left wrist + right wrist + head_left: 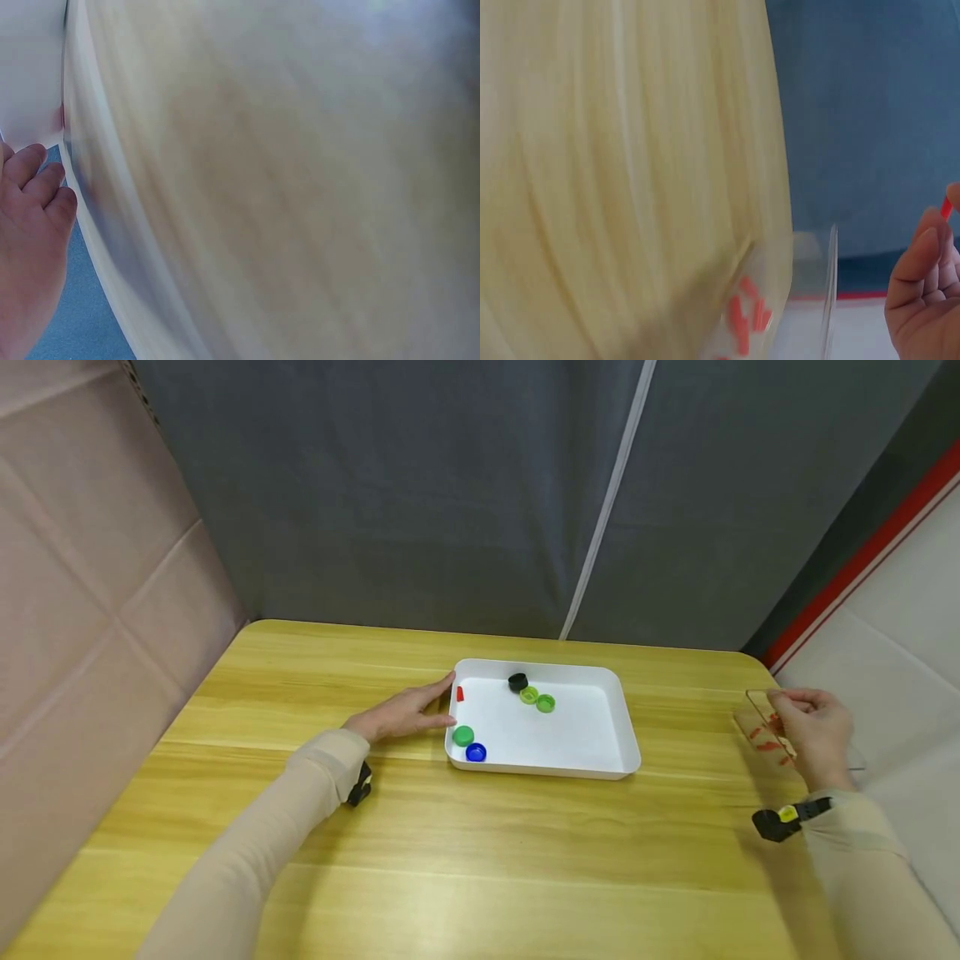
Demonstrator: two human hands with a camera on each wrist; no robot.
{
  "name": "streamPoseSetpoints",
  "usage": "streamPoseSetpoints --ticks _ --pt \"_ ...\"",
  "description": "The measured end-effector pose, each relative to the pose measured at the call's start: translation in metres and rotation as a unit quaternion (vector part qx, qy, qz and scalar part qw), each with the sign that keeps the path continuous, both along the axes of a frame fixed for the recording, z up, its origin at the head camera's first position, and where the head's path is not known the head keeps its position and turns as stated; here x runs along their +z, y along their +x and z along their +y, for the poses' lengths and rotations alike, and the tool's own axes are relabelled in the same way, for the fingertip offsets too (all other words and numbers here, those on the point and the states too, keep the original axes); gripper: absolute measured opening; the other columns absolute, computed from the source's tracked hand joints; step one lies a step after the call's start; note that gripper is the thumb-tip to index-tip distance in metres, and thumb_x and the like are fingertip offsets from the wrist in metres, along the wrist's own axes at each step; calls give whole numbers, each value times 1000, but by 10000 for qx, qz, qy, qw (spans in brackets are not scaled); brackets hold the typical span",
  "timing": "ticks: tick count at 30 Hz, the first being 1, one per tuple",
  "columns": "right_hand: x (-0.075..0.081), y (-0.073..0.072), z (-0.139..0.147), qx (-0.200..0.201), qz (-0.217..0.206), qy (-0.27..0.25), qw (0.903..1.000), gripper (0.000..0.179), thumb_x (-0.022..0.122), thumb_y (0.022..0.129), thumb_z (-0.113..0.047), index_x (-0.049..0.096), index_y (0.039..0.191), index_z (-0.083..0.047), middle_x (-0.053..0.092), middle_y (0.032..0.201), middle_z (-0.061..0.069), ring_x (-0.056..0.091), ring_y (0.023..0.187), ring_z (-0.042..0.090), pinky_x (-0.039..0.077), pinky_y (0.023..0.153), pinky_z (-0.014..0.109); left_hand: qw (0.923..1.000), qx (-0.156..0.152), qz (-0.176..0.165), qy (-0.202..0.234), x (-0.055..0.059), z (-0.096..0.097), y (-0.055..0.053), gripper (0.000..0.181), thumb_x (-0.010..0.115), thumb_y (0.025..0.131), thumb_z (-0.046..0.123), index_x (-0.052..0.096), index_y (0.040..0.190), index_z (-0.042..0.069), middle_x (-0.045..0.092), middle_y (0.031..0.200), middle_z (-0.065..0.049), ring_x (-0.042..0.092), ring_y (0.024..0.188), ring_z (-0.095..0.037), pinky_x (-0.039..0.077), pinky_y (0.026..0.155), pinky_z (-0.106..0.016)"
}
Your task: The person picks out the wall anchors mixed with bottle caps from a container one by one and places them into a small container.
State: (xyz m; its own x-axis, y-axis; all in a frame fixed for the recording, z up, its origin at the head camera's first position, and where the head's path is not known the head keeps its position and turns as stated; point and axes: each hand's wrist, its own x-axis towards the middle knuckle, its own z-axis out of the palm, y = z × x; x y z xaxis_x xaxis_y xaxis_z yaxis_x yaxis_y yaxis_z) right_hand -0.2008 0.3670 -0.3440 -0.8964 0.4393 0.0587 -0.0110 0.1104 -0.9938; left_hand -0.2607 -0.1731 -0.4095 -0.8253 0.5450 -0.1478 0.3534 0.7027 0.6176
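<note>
At the left end of a white tray, my left hand touches the rim with its fingers spread and fairly straight. The left wrist view shows only part of this hand at its edge. Inside the tray, a small red piece lies near those fingers, with a green bottle cap and a blue bottle cap in the near left corner. Far to the right, my right hand is above a clear plastic box of small red pieces. Between thumb and finger it pinches a red piece.
Toward the tray's far side lie a black bottle cap and two light green bottle caps. The wooden table ends at a dark grey curtain behind. Pale panels stand on both sides.
</note>
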Motion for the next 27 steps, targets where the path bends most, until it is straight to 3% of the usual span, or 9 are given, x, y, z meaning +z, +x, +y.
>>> streamPoseSetpoints --ticks 3,7,10,23,27 --pt "-1 2 10 -76 -165 124 9998 11 66 86 -14 55 88 -14 61 59 -15 55 46 1 46 44 12 10000 11 11 21 0 0 0 89 53 88 59 4 153 24 7 158 0 15 144 -26 17 116 -45" --pt "-6 3 22 -202 -569 885 9942 12 64 87 -19 52 90 -17 59 59 -22 56 46 -2 46 44 12 10000 -9 4 53 0 0 0 90 53 87 60 4 153 23 7 158 0 15 144 -26 17 116 -45" --pt "-10 4 29 -326 -864 1460 9850 11 62 88 -21 51 89 -21 56 58 -27 56 46 -4 46 44 12 10000 -42 -6 69 0 0 1 92 53 86 62 3 153 23 7 158 -1 15 144 -26 18 116 -46" --pt "-22 8 47 -475 -1263 1919 9721 12 59 88 -21 48 86 -21 52 52 -32 54 42 -5 45 42 13 10000 28 -18 -5 0 -2 1 89 53 86 61 3 152 27 7 158 1 14 144 -25 17 116 -45" --pt "-24 8 46 -474 -1367 2370 9607 10 58 88 -23 49 86 -19 48 50 -34 53 42 -6 44 41 13 10000 22 -10 -13 -1 -3 1 89 53 86 61 4 152 26 7 158 1 14 144 -25 17 116 -45"
